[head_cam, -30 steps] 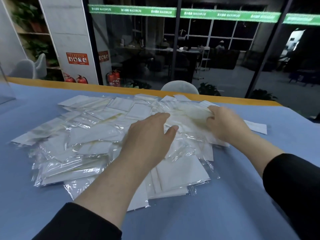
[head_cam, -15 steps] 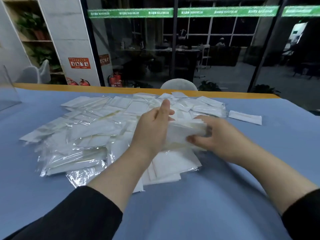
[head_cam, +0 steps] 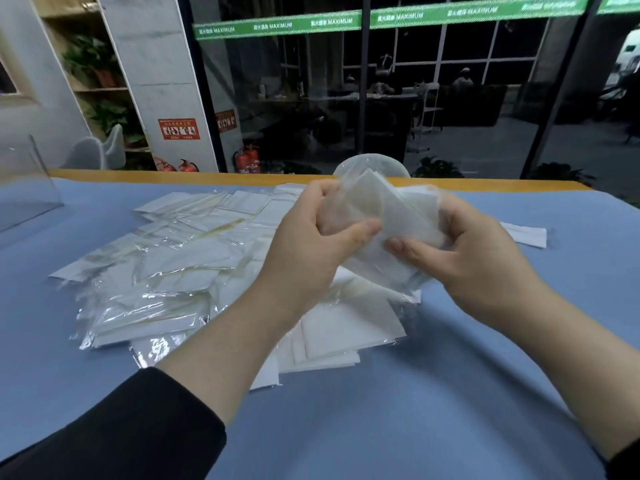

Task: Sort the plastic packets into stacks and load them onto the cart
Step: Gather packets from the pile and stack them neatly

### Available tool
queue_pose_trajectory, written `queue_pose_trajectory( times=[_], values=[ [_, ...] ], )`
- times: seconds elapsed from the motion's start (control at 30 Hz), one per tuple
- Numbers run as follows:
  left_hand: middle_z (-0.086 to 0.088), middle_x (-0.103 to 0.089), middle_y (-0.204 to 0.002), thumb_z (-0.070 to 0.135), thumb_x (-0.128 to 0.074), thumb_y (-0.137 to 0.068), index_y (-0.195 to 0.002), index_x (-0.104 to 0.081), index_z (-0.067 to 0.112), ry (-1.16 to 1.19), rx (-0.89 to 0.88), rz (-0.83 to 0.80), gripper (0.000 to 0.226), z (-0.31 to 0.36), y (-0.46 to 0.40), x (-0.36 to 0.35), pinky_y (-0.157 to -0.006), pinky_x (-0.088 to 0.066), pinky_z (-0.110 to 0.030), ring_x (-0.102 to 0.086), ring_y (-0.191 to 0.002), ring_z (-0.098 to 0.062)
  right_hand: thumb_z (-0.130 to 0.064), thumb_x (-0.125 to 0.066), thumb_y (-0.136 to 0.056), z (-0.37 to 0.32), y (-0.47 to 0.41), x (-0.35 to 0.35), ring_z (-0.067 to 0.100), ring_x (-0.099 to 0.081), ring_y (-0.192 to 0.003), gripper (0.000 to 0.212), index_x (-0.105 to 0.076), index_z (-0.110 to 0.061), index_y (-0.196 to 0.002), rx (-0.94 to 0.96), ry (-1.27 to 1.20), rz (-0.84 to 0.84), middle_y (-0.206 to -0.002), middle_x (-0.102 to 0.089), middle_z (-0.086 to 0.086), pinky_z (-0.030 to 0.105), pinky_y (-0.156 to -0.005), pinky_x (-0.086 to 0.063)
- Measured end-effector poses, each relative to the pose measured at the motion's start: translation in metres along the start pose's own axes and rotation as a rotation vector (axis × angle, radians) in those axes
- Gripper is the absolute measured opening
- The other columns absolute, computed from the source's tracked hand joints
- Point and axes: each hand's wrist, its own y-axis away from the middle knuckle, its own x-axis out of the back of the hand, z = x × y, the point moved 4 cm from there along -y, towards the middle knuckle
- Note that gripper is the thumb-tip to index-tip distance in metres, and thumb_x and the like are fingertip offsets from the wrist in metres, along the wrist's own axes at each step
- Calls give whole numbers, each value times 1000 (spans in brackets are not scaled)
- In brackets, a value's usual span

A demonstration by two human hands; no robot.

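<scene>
While both hands [head_cam: 391, 244] grip packets [head_cam: 384, 209], a loose pile [head_cam: 166, 271] sprawls beneath

Packets pile [head_cam: 180, 271] on table [head_cam: 415, 410], left; lone packet [head_cam: 528, 233] far right.

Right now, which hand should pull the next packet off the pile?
Left, probably. Both hands grip the lifted bundle, but the left hand hangs over the pile; the right hand is past its edge.

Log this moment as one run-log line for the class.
left hand: grips packets | right hand: grips same packets | packets: raised above pile | cart: unseen
</scene>
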Motion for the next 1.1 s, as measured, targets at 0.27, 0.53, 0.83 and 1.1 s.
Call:
queue_pose_trajectory(
  times=[0.27, 0.53, 0.83, 1.1],
  values=[
    [-12, -74, -109, 16, -74, -92, -111, -62, 21, 262, 72, 167, 23, -4, -3, 10, -97, -54, -58, -72, -101, -29, -17, -77, -84, 15, 3, -1, 29, -72, -98, 44, -60, -23, -125, -224, -285, -64, -108, -74, 10, 47, -83, -61],
    [-12, -73, -109, 18, -76, -91, -113, -65, 22, 359, 135, 332, 25, -11, -7, 24, -92, -59, -53, -72, -96, -25, 1, -68, -89, 21, 0, -1, 24, -63, -72, 28, -64, -15, -111, -297, -422, 30, -81, -67, 10, 31, -76, -57],
    [-14, -74, -110, 14, -72, -93, -113, -65, 18, 415, 212, 273, 22, -13, -7, 21, -78, -61, -44, -73, -87, -23, -4, -66, -94, 25, -2, 5, 19, -64, -77, 12, -72, -10, -103, -299, -270, 128, -97, -71, 20, 47, -87, -60],
    [-3, -77, -110, 14, -74, -91, -119, -66, 26, 313, 225, 98, 32, -13, -1, 9, -90, -58, -46, -74, -104, -27, -37, -59, -100, 24, -3, 20, 10, -66, -105, 12, -66, -36, -109, -191, -161, 293, -109, -68, -12, 38, -90, -58]
  ],
)
